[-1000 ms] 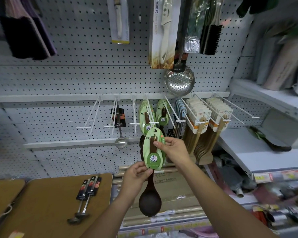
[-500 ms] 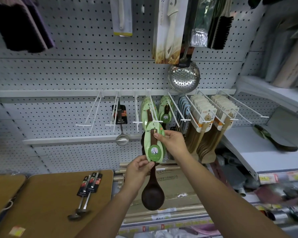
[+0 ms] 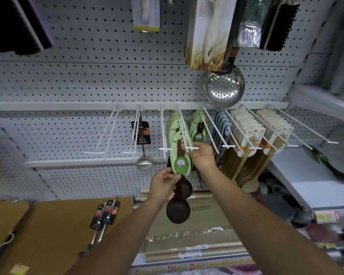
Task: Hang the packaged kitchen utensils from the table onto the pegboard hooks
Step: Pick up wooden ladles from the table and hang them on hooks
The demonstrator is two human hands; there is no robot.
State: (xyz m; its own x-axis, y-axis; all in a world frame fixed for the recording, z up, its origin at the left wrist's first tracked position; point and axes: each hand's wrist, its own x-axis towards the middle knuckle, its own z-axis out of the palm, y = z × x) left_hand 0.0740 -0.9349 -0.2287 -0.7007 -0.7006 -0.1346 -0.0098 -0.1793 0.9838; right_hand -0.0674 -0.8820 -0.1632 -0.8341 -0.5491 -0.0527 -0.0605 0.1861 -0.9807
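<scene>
Your right hand [image 3: 202,156] pinches the top of the spoon's green card [image 3: 181,157], and since a moment ago it has lifted that card up until its top meets the white hook [image 3: 187,135] tip just beside your fingertips. Your left hand [image 3: 163,182] grips the dark spoon [image 3: 177,212] neck just under the card; the bowl hangs below your fingers. Two packaged ladles [image 3: 105,214] lie on the table [image 3: 54,231] as before, well left of your left hand.
</scene>
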